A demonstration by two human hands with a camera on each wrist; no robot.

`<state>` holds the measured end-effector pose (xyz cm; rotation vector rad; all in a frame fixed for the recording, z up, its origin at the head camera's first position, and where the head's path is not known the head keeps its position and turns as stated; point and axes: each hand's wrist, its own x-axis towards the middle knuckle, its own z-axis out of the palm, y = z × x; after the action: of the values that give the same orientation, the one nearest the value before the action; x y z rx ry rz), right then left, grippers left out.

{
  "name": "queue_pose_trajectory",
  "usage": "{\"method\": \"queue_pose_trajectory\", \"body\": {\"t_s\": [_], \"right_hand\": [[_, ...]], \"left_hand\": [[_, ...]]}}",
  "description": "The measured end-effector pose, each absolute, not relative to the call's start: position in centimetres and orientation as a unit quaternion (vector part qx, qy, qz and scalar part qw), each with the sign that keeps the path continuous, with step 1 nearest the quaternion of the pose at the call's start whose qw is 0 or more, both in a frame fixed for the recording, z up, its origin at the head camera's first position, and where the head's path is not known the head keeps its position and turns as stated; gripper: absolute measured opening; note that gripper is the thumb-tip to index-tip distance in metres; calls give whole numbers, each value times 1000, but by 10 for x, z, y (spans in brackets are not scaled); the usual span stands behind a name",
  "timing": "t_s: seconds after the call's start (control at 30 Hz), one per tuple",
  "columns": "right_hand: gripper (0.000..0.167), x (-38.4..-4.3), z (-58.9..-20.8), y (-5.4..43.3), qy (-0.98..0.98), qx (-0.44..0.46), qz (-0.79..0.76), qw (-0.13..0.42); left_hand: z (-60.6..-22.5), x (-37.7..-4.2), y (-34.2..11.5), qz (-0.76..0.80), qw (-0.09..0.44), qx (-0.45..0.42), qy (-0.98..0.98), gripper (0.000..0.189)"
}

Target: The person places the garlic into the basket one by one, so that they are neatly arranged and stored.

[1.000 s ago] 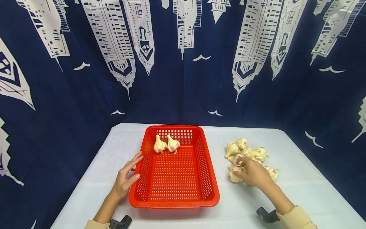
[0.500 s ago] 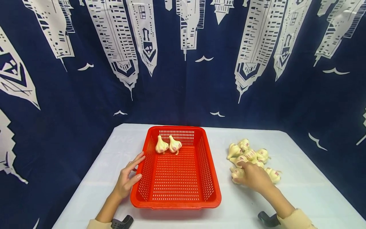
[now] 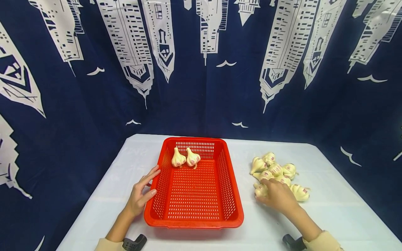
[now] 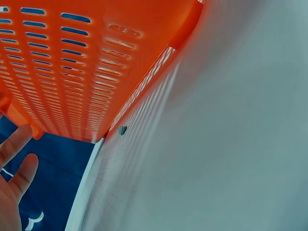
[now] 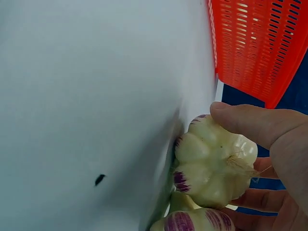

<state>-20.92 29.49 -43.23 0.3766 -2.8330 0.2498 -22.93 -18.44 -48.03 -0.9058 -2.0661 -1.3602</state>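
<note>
A red plastic basket (image 3: 194, 224) with slotted walls stands mid-table, two garlic bulbs (image 3: 178, 159) side by side at its far left corner. My left hand (image 3: 137, 197) lies along the basket's left side, fingers extended and fingertips at the rim. To the right, several garlic bulbs (image 3: 275, 169) form a loose heap. My right hand (image 3: 278, 196) is at the heap's near side, thumb and fingers around one garlic bulb (image 5: 216, 161), whose root end faces the right wrist camera. Another purple-streaked bulb (image 5: 199, 221) sits right beside it.
A white cloth (image 3: 267, 230) covers the table. Behind it hangs a dark blue curtain (image 3: 188, 104) printed with white buildings and birds. In the right wrist view, the basket's wall (image 5: 255, 53) rises beyond the held bulb. A small dark speck (image 5: 99, 180) marks the cloth.
My right hand has lowered onto the near left bulb of the heap and closed its thumb and fingers around it. The left hand keeps its place at the basket. The head view has shifted slightly.
</note>
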Motion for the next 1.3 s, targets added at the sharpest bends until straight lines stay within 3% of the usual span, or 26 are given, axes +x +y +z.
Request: {"method": "queue_pose_trajectory", "body": {"t_s": [0.43,0.83,1.3], "right_hand": [[52,-207,-436,294,-971,130,129,152],[47,-206,-436,287,-935,179,185,243],[58,-204,-430,284,-945,153,205,206]], "left_hand": [[-479,-228,-183,-501,259,-339,-753,58],[-478,-227,-184,-498,260,-338,-755,58],[-478,-225,-182,-498,265,-341,-752,58]]}}
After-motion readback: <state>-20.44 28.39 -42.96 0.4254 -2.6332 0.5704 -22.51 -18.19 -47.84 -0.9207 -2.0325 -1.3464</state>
